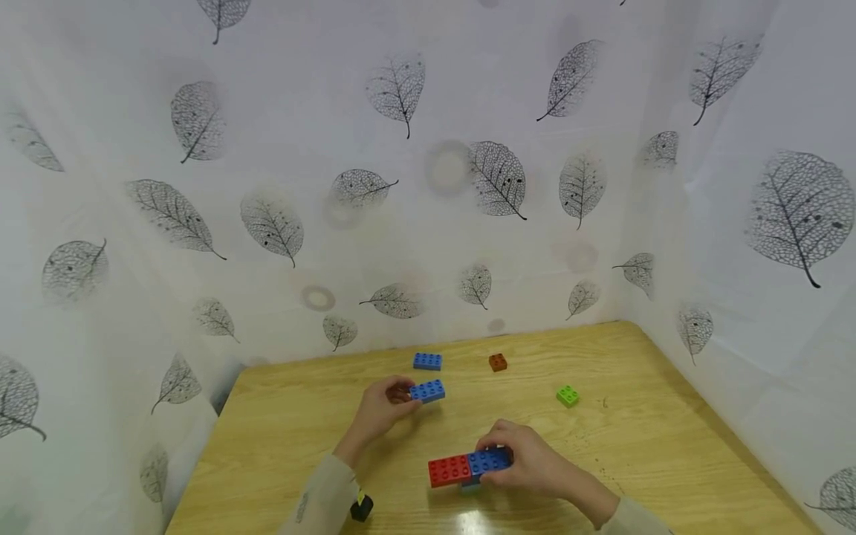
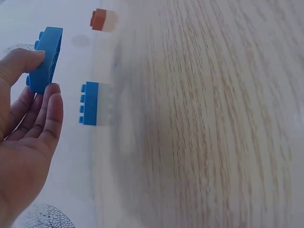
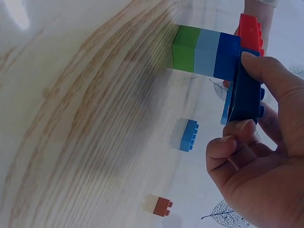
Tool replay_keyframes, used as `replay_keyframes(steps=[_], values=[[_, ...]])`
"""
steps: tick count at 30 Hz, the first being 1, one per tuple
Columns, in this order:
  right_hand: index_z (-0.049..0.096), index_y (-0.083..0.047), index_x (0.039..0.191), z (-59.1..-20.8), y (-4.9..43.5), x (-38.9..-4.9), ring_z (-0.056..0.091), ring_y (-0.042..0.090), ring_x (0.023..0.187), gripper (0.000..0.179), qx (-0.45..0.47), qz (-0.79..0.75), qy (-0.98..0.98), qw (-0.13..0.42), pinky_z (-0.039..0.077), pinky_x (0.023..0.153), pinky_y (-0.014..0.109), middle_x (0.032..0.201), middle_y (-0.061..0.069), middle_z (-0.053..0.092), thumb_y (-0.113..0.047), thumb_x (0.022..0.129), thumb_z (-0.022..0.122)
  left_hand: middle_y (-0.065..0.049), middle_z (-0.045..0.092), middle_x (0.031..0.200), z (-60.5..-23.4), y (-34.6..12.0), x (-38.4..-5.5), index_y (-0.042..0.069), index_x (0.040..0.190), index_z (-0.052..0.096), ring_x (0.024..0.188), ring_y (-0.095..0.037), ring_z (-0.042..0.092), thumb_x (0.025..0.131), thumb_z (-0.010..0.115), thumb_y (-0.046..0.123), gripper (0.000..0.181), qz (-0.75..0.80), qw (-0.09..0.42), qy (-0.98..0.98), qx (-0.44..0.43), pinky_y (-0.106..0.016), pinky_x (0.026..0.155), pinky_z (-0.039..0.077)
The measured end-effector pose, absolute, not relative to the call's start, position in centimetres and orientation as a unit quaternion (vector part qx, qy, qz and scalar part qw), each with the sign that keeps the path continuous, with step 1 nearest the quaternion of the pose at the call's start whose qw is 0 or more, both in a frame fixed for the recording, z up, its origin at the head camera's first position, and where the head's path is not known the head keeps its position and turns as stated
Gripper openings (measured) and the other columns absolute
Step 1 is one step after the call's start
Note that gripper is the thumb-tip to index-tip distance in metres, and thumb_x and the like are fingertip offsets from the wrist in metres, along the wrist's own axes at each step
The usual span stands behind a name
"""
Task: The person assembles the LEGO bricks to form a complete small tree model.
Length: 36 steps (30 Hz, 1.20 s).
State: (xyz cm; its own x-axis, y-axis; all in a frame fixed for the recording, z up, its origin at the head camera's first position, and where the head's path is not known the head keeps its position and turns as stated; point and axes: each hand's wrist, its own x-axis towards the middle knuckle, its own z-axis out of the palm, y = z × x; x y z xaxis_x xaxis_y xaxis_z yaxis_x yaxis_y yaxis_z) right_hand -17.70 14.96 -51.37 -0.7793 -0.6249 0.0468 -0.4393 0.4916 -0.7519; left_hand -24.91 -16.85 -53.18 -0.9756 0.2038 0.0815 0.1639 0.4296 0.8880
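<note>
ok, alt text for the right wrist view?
Right hand pinching a dark blue brick beside a red brick, both atop a column of dark blue, light blue and green bricks that appears sideways in frame. A blue brick and a reddish-brown brick lie on the wood-grain table.

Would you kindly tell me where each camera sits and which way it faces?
Head: on the person's head, facing forward and down at the table; the left grip, right grip and sleeves show.
Left wrist: on that wrist, facing the blue brick held by the left grip, whose thumb and fingers show.
Right wrist: on that wrist, facing the brick assembly in the right grip; that grip and part of the left forearm show.
Both wrist views share the reddish-brown brick.
</note>
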Motion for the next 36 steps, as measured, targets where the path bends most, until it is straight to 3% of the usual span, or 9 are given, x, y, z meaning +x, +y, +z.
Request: replay_keyframes(steps=[16, 36], values=[[0.075, -0.029, 0.116, -51.2, 14.9, -17.9, 0.058, -0.001, 0.095, 0.03, -0.308, -0.391, 0.858, 0.122, 0.051, 0.083, 0.021, 0.109, -0.01, 0.065, -0.039, 0.09, 0.084, -0.008, 0.074, 0.106, -50.6, -16.3, -21.0, 0.008, 0.118, 0.071, 0.091, -0.013, 0.069, 0.087, 0.087, 0.021, 0.037, 0.54, 0.042, 0.824, 0.165, -0.023, 0.083, 0.058], [0.075, -0.027, 0.117, -51.3, 14.8, -17.8, 0.057, -0.001, 0.092, 0.031, -0.314, -0.397, 0.855, 0.112, 0.051, 0.081, 0.021, 0.106, -0.01, 0.064, -0.037, 0.089, 0.085, -0.002, 0.074, 0.104, -50.8, -15.3, -17.5, 0.014, 0.114, 0.073, 0.089, -0.009, 0.069, 0.087, 0.088, 0.024, 0.032, 0.538, 0.078, 0.813, 0.207, -0.027, 0.082, 0.06]])
